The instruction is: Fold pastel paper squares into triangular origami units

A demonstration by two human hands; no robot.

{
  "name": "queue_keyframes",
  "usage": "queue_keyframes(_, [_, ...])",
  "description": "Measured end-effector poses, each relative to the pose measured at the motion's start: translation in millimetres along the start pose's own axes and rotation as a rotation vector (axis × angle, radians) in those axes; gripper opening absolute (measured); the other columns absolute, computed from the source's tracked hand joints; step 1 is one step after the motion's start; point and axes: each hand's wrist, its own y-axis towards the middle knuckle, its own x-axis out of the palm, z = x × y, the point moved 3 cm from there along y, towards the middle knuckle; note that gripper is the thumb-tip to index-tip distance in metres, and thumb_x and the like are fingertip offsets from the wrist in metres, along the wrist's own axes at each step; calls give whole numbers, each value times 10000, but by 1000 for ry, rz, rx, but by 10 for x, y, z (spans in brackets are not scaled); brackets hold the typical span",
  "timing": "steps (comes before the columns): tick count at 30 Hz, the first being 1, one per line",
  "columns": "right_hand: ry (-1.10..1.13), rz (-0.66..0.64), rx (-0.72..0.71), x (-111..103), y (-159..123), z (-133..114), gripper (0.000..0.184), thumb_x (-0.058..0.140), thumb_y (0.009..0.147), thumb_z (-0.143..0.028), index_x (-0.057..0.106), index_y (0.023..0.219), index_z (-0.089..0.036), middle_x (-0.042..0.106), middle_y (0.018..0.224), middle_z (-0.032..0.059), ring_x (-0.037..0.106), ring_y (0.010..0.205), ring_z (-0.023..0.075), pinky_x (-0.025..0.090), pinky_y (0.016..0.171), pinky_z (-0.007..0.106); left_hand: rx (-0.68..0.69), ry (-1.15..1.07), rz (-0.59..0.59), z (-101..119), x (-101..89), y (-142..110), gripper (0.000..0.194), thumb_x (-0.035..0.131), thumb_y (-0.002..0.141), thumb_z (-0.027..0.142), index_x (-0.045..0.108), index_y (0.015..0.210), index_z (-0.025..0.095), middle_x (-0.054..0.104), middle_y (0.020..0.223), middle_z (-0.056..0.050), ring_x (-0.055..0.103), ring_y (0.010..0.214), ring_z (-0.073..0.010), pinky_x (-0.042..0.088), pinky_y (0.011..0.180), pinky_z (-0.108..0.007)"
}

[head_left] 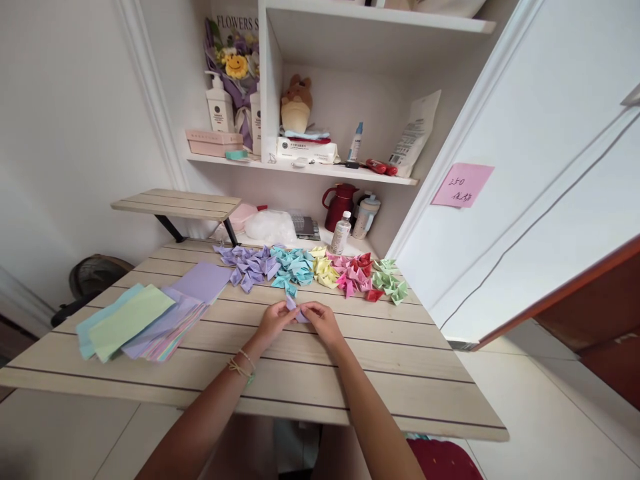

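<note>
Between my two hands is a small piece of folded purple paper (291, 304), held just above the wooden table. My left hand (274, 320) pinches its left side, and my right hand (323, 321) grips the right side, so the fingers cover much of it. Just beyond lie folded paper boats grouped by colour: purple boats (250, 267), blue boats (294, 267), yellow boats (325, 270), pink and red boats (353, 272) and green boats (395, 287). To the left a fanned stack of coloured paper sheets (165, 317) has a green sheet (131, 321) on top.
The slatted table (400, 373) has a small raised shelf (177, 203) at its back left. Behind the boats stand a plastic bottle (341, 233), a red jug (341, 205) and a tumbler (367, 217). A white shelf unit (320, 170) rises at the back.
</note>
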Motion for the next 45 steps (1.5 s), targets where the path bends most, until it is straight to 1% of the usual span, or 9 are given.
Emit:
queue_keyframes(4, [36, 56, 28, 20, -5, 13, 409, 738, 585, -373, 618, 923, -177, 657, 814, 38, 601, 669, 154, 478, 589, 251, -10, -80, 92, 3, -11, -6, 334, 763, 544, 343, 631, 757, 122, 697, 740, -46, 653, 724, -184, 512, 725, -314])
queue_keyframes(9, [-12, 67, 33, 36, -12, 61, 316, 732, 591, -378, 619, 789, -158, 607, 583, -8, 543, 512, 124, 423, 474, 216, 11, -66, 120, -6, -19, 0, 332, 778, 524, 313, 603, 738, 127, 688, 674, -36, 652, 651, -163, 516, 673, -283])
queue_keyframes(14, [28, 78, 3, 58, -8, 37, 363, 723, 600, -377, 604, 879, -178, 646, 610, 5, 606, 550, 165, 483, 535, 265, 18, -71, 138, 8, -32, -1, 356, 768, 541, 321, 570, 768, 131, 677, 697, -38, 654, 657, -165, 531, 653, -287])
queue_keyframes(20, [-20, 131, -36, -29, 5, 9, 267, 602, 713, -432, 639, 825, -193, 679, 682, 37, 646, 632, 190, 509, 634, 307, 80, -154, 201, 75, -81, 13, 607, 761, 560, 329, 461, 1072, 198, 674, 849, -50, 666, 729, -175, 533, 734, -360])
queue_keyframes(28, [-28, 172, -32, -75, 21, 58, 318, 602, 707, -476, 630, 854, -195, 676, 714, 53, 632, 660, 199, 507, 642, 318, 57, -108, 154, 68, -81, -24, 559, 727, 582, 427, 510, 1021, 157, 676, 830, -80, 670, 778, -221, 518, 784, -400])
queue_keyframes(35, [-49, 186, -49, -77, 33, 103, 330, 574, 720, -487, 623, 873, -199, 655, 701, 41, 603, 573, 175, 510, 594, 314, 371, -113, 464, 484, -422, 254, 490, 609, 721, 429, 415, 1123, 227, 613, 1036, -86, 608, 984, -186, 463, 889, -375])
queue_keyframes(39, [-75, 174, -53, -69, 19, 115, 329, 563, 718, -495, 629, 830, -192, 642, 666, 32, 593, 553, 167, 505, 567, 302, 333, 197, 433, 835, -552, 396, 613, 685, 668, 312, 413, 1207, 200, 451, 1315, -139, 313, 1294, -230, 305, 1031, -374])
queue_keyframes(42, [-97, 171, -48, -65, 5, 126, 341, 564, 716, -502, 633, 824, -186, 637, 656, 34, 592, 546, 167, 497, 544, 290, 391, 461, 447, 1005, -769, 173, 577, 663, 677, 298, 459, 1206, 191, 396, 1370, -120, 288, 1303, -258, 314, 1024, -368])
queue_keyframes(45, [-123, 145, -43, -51, -1, 148, 353, 556, 727, -500, 634, 847, -177, 637, 648, 39, 588, 541, 167, 484, 518, 278, 544, 841, 627, 1133, -1192, -301, 526, 570, 753, 297, 429, 1246, 181, 392, 1373, -108, 341, 1269, -256, 275, 1043, -391])
